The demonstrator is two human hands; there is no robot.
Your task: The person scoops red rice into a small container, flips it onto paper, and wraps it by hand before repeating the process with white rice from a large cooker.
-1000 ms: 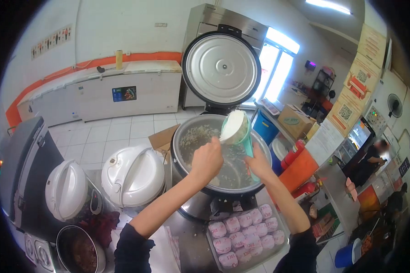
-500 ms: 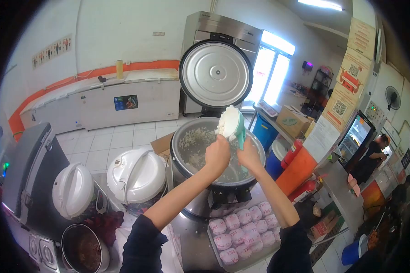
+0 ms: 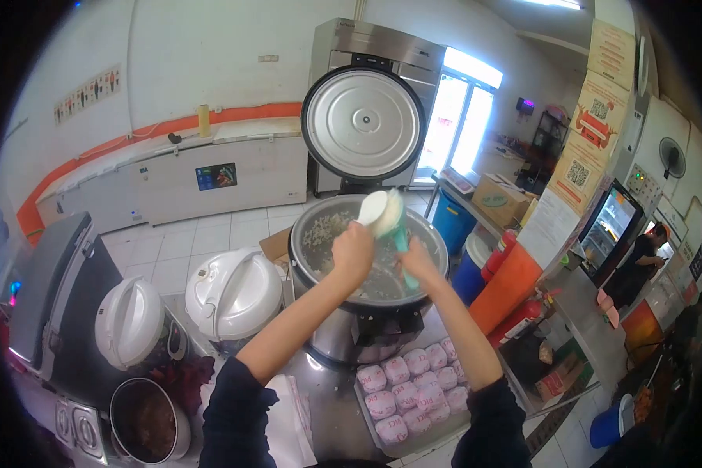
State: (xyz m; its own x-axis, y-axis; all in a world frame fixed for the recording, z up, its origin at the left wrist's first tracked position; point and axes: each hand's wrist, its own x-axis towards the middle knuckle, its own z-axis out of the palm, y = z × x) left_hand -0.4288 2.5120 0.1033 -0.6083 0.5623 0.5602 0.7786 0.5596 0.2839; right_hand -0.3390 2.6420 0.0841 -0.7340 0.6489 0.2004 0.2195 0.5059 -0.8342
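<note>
My left hand [image 3: 353,251] is closed round a white rice paddle [image 3: 372,208], its blade raised. Closed on the green handle of a rice scoop [image 3: 400,238] is my right hand [image 3: 419,261]. White rice [image 3: 387,218] shows in the scoop bowl, right beside the paddle blade. Both tools are over a large steel rice cooker [image 3: 300,234], whose round lid [image 3: 364,121] stands up behind it. Loose rice [image 3: 325,231] clings to the inside of the pot. Below my forearms, a tray [image 3: 429,446] carries several pink-printed wrapped rice packs [image 3: 398,394].
Two white lidded containers [image 3: 234,295] [image 3: 130,322] stand left of the cooker. A steel pot [image 3: 121,398] with brown contents is at lower left, and white paper sheets [image 3: 285,421] lie nearby. A person [image 3: 636,261] stands far right, past an orange-based pillar [image 3: 515,273].
The paddle blade has come up beside the scoop. The scoop and both hands have shifted slightly left and down in view; the camera has turned a little.
</note>
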